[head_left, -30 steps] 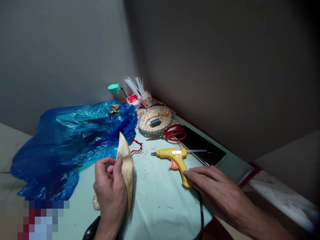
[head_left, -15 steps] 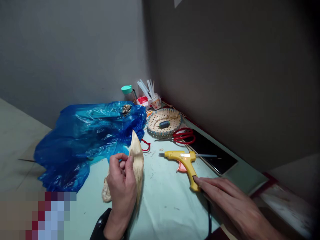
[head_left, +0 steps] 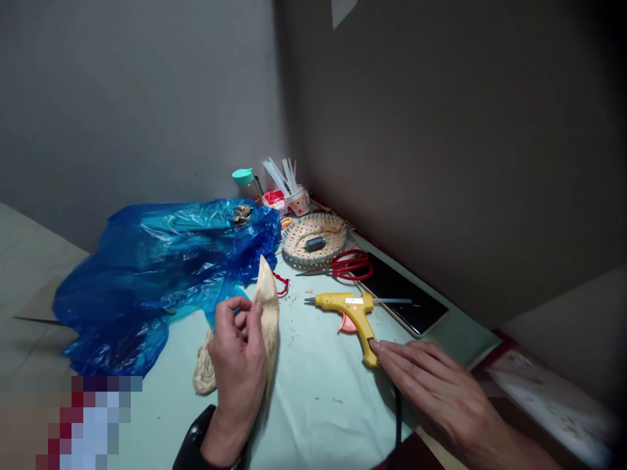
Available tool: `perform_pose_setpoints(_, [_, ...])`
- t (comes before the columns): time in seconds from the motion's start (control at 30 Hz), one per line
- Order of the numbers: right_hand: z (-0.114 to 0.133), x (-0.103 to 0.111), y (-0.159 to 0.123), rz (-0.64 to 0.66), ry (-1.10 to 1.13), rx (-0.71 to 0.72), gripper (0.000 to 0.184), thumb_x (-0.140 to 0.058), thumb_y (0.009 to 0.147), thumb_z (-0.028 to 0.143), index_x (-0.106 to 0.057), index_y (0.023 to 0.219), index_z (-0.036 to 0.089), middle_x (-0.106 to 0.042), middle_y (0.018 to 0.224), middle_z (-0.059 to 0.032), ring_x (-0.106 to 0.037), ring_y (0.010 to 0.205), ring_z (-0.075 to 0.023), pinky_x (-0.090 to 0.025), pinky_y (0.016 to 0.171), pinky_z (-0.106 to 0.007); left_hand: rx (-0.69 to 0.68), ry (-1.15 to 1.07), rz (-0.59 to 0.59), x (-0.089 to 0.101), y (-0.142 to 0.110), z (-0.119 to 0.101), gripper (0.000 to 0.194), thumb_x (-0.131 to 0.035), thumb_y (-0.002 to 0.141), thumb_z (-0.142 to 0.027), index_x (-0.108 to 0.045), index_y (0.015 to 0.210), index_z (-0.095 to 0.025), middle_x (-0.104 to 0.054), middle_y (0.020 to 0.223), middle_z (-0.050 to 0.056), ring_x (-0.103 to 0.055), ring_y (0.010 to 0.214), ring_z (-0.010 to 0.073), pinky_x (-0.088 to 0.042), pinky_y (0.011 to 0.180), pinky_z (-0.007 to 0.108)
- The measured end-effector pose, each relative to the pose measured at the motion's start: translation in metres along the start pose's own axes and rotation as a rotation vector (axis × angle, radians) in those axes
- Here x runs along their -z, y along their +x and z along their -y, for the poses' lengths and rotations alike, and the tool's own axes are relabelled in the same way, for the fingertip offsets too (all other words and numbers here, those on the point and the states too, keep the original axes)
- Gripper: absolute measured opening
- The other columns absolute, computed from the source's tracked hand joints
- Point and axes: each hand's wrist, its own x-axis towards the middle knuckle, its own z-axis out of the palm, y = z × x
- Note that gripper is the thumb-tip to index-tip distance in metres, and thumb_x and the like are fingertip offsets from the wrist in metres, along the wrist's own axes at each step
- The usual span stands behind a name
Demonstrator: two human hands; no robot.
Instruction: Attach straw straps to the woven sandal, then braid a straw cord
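My left hand (head_left: 240,356) is closed, pinching a pale dried corn husk (head_left: 268,307) between thumb and fingers, its pointed tip upward. Beside that wrist, partly hidden, lies a coiled bundle of beige fibre (head_left: 204,372). A yellow hot glue gun (head_left: 361,316) lies on its side on the table, nozzle to the left, with a clear glue stick (head_left: 394,301) out of its back. My right hand (head_left: 441,395) reaches in with fingers stretched, a fingertip touching the dark switch on the gun's handle. Its thumb cannot be made out.
A blue plastic bag (head_left: 161,261) covers the left side. Red-handled scissors (head_left: 350,266), a phone (head_left: 406,294) and a woven basket (head_left: 298,254) with a thread spool (head_left: 315,244) lie beyond the gun. Behind stand a cup (head_left: 298,202) of glue sticks and a jar (head_left: 243,177). Walls enclose the corner.
The view has turned slightly, so the table's things appear further left. My left hand keeps its pinch on the corn husk, and my right fingertip stays against the glue gun's handle.
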Motion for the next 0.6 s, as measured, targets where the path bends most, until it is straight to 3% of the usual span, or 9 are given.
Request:
perform_pose_setpoints(0.23, [0.003,0.012,0.017,-0.048,-0.071,0.052,0.037,-0.029,0.102,0.008,-0.061,0.119,0.012,-0.072,0.112,-0.0119,-0.067,0.103,-0.021,-0.05,0.085,-0.035,-0.035,-0.017,0.022,-0.002,0.0,-0.002,0.015,-0.056,0.09,-0.034,-0.049,0.088,-0.021,-0.049,0.059,-0.007,-0.046,0.044,0.0089,-0.032,0.041,0.018])
perform_pose_setpoints(0.37, [0.005,0.015,0.025,-0.073,-0.001,0.055,0.036,-0.033,0.098,0.005,-0.059,0.122,0.012,-0.074,0.106,-0.0116,-0.069,0.095,-0.0216,-0.051,0.082,-0.036,-0.085,-0.003,0.0,-0.001,-0.003,-0.001,0.011,-0.057,0.09,-0.03,-0.052,0.088,-0.02,-0.057,0.062,-0.004,-0.052,0.046,0.0097,-0.037,0.043,0.02])
perform_pose_setpoints(0.43, [0.008,0.017,0.034,-0.121,0.139,-0.024,0.035,-0.038,0.096,0.005,-0.057,0.123,0.015,-0.074,0.103,-0.0099,-0.069,0.092,-0.0208,-0.054,0.079,-0.033,-0.232,0.063,-0.055,0.0,-0.009,-0.002,0.006,-0.059,0.089,-0.024,-0.057,0.092,-0.019,-0.066,0.072,0.001,-0.059,0.053,0.0114,-0.043,0.051,0.021])
perform_pose_setpoints(0.5, [0.014,0.019,0.05,-0.144,0.343,-0.192,0.03,-0.044,0.096,0.009,-0.057,0.121,0.02,-0.073,0.103,-0.0077,-0.068,0.092,-0.0192,-0.055,0.078,-0.029,-0.505,0.188,-0.097,0.003,-0.016,-0.004,0.015,-0.061,0.087,-0.013,-0.061,0.101,-0.018,-0.07,0.077,0.003,-0.064,0.06,0.0136,-0.046,0.059,0.024])
perform_pose_setpoints(0.6, [0.023,0.019,0.084,-0.034,0.794,-0.465,0.023,-0.052,0.098,0.025,-0.054,0.121,0.024,-0.071,0.107,-0.0052,-0.068,0.095,-0.0177,-0.055,0.079,-0.027,-0.854,0.346,-0.05,0.008,-0.025,-0.008,0.034,-0.06,0.083,-0.001,-0.061,0.114,-0.017,-0.071,0.074,0.004,-0.064,0.059,0.0144,-0.045,0.059,0.025])
